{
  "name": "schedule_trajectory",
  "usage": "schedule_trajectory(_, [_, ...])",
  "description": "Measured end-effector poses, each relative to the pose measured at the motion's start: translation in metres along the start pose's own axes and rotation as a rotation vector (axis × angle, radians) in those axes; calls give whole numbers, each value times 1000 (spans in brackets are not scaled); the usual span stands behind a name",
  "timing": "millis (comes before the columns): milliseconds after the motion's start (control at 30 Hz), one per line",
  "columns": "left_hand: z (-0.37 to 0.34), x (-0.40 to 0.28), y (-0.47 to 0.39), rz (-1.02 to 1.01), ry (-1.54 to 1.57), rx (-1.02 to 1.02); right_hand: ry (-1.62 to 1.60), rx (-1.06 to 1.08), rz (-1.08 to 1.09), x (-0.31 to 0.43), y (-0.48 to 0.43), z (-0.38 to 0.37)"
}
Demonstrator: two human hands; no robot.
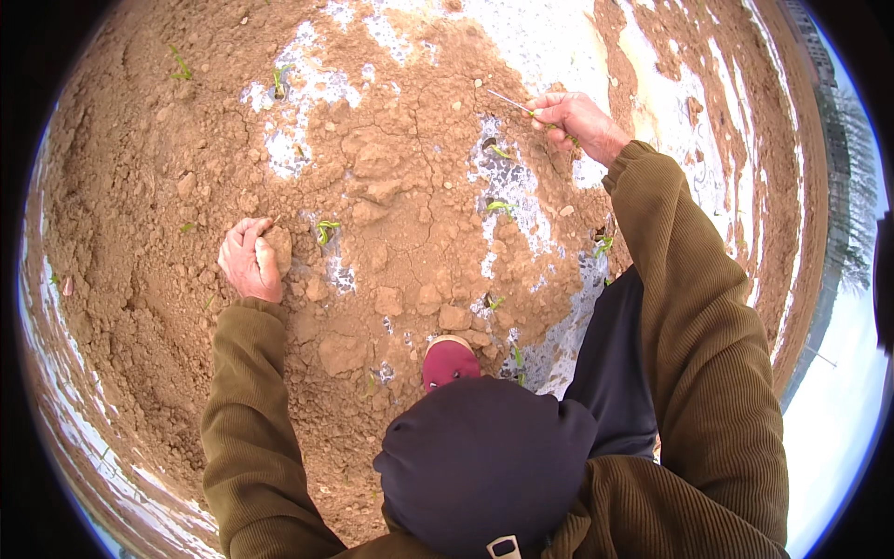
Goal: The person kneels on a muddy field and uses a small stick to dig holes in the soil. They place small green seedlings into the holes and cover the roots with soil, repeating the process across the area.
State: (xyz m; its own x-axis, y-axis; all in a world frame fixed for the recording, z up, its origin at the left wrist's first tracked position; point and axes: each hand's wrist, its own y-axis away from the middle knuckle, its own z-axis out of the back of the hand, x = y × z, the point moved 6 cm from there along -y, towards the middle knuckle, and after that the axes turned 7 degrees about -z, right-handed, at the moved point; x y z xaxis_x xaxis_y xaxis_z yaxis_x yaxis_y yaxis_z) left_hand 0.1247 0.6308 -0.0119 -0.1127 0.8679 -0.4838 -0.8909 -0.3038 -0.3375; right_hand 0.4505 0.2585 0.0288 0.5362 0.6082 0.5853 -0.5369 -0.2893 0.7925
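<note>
My left hand point(248, 258) is closed around a clod of dry soil point(279, 248), low over the bed at the left. Just right of it a green seedling point(325, 230) stands at a gap in the soil, with plastic film showing below. Farther up on the right, my right hand point(576, 124) pinches a thin metal rod point(508, 100) that points up and left. Bits of green show at its fingers, partly hidden. Below that hand a seedling point(500, 151) pokes out beside a dark hole in the plastic mulch film point(513, 185).
Soil clods point(455, 318) lie before my red shoe point(450, 360). More seedlings grow near my dark-trousered knee point(614, 349) and at the upper left point(279, 82). Bright strips of film point(670, 105) run along the right. Trees point(853, 202) stand at the field's far edge.
</note>
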Motion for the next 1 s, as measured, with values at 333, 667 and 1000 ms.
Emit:
schedule_trajectory(333, [2, -4, 0, -3, -20, -12, 665, -339, 405, 46, 6, -25])
schedule_trajectory(667, [1, -2, 1, 28, -13, 16, 1059, -506, 514, 65, 18, -57])
schedule_trajectory(1000, [1, -1, 1, 8, -19, 4, 510, -248, 322, 54, 8, -92])
